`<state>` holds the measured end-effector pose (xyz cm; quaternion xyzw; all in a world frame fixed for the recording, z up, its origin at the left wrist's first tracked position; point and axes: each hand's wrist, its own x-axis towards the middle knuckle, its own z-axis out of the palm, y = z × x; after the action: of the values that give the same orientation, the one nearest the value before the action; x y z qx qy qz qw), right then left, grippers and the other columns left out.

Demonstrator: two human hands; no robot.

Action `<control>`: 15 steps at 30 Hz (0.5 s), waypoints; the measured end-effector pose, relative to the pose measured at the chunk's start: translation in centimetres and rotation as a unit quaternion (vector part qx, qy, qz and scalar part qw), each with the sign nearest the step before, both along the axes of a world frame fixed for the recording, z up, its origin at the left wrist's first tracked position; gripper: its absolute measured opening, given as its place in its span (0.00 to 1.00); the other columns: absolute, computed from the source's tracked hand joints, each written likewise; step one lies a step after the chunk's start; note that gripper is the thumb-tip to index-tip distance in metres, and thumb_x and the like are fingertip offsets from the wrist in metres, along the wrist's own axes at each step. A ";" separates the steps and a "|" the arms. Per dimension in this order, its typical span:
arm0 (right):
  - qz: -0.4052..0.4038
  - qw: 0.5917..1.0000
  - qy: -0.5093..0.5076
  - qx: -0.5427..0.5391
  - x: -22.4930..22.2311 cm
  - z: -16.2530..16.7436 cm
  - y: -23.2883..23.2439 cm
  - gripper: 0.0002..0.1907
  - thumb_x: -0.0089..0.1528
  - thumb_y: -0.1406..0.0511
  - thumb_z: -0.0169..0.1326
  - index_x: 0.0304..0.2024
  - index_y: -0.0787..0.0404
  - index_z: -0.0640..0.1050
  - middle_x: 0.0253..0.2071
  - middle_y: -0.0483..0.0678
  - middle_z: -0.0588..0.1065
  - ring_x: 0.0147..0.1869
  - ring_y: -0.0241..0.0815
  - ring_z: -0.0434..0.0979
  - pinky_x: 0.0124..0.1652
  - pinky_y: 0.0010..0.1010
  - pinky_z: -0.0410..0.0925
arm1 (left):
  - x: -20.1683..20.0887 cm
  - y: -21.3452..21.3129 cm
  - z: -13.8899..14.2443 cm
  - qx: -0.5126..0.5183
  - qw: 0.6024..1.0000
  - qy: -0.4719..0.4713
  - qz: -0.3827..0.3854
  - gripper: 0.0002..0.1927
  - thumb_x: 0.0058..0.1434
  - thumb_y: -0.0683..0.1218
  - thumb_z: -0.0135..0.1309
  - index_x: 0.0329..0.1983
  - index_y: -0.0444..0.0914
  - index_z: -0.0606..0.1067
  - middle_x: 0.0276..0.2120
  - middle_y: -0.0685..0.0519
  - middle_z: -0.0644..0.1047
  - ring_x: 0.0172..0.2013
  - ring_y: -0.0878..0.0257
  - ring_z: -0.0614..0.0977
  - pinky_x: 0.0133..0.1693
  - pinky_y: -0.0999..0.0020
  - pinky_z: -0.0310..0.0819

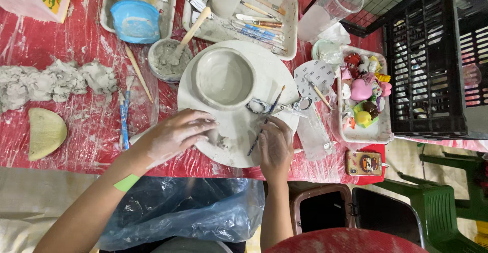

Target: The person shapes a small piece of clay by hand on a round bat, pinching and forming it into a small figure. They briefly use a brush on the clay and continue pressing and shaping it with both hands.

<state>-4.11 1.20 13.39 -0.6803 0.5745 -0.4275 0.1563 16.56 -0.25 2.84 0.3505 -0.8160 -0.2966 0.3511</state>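
Clay bowl (224,77) was formed, unpainted; right hand (275,149) gripped a brush (265,120), left hand (173,135) lay loose at the white board's (274,70) near edge.

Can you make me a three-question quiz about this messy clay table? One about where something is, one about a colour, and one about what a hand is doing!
1. Where is the grey clay bowl?
A. On the round white board
B. In the black crate
C. On the floor

2. What colour is the table cover?
A. Green
B. Red
C. Yellow

3. What is the right hand doing?
A. Resting flat and empty
B. Holding a thin brush
C. Holding a phone

Answers:
1. A, the bowl sits on the round white board in the middle of the table.
2. B, the plastic-wrapped cover is red all around the board.
3. B, the fingers pinch the thin brush, which slants up toward the bowl, while the clay-smeared left hand rests on the board's edge.
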 end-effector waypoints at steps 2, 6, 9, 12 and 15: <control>0.004 1.000 -0.008 0.001 0.3 0.2 0.5 0.10 0.63 0.73 0.56 0.48 0.62 0.79 0.58 0.55 0.75 0.61 0.53 0.77 0.58 0.39 0.71 | 0.2 0.4 0.1 -0.002 1.000 0.001 0.014 0.21 0.59 0.40 0.59 0.57 0.44 0.78 0.54 0.55 0.78 0.52 0.59 0.80 0.56 0.64 0.76; 0.012 0.999 0.043 -0.023 0.7 0.7 1.3 0.11 0.62 0.74 0.57 0.47 0.62 0.80 0.57 0.54 0.74 0.63 0.54 0.75 0.59 0.41 0.70 | 0.4 1.3 0.4 -0.026 0.999 0.013 0.036 0.18 0.58 0.38 0.59 0.52 0.43 0.80 0.50 0.56 0.80 0.50 0.59 0.82 0.55 0.65 0.77; 0.010 0.998 0.054 -0.030 0.8 1.1 1.7 0.11 0.61 0.74 0.57 0.47 0.63 0.80 0.57 0.54 0.75 0.65 0.55 0.74 0.60 0.42 0.69 | 0.6 2.1 0.7 -0.036 0.998 0.026 0.050 0.16 0.58 0.37 0.59 0.50 0.42 0.80 0.49 0.56 0.81 0.50 0.58 0.82 0.54 0.65 0.77; 0.007 0.999 0.040 -0.032 0.8 1.4 2.0 0.11 0.61 0.74 0.57 0.46 0.62 0.80 0.57 0.54 0.75 0.65 0.55 0.73 0.62 0.42 0.68 | 0.4 3.0 0.8 0.011 0.997 0.040 0.072 0.15 0.62 0.39 0.59 0.52 0.43 0.79 0.52 0.55 0.81 0.52 0.59 0.83 0.55 0.66 0.78; 0.003 0.999 0.028 -0.039 0.6 1.5 2.2 0.10 0.62 0.74 0.57 0.46 0.62 0.79 0.57 0.53 0.75 0.65 0.55 0.74 0.62 0.42 0.68 | -1.0 4.5 0.5 -0.034 0.991 0.035 0.128 0.22 0.62 0.42 0.60 0.59 0.41 0.73 0.59 0.50 0.76 0.60 0.55 0.78 0.63 0.58 0.72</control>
<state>-3.51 3.42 14.85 -0.6992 0.5598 -0.4296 0.1145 15.52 4.26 3.29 0.4297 -0.7612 -0.2329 0.4262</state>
